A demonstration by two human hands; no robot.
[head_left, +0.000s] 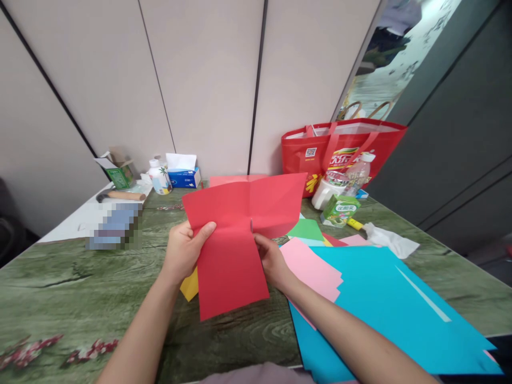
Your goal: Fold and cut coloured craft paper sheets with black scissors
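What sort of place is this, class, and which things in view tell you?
Probably an indoor room with a table used for paper craft: red paper is held above the table, blue paper lies on it, and a panelled wall stands behind.

One view, worn on the person's head, facing forward and down over the table [52, 280].
From where I stand, the camera looks out above a strip of clothing [258, 375] at the bottom edge, along both forearms [140, 333]. The left hand [184, 249] and right hand [275, 262] are close to the lens, mid-view. Past them it takes in the table back to the pale wall [208, 80] straight ahead, whose dark seams [260, 69] fan outward toward the top. A red bag [295, 154] stands farther off to the right; above it the view blurs, and its depth is uncertain.
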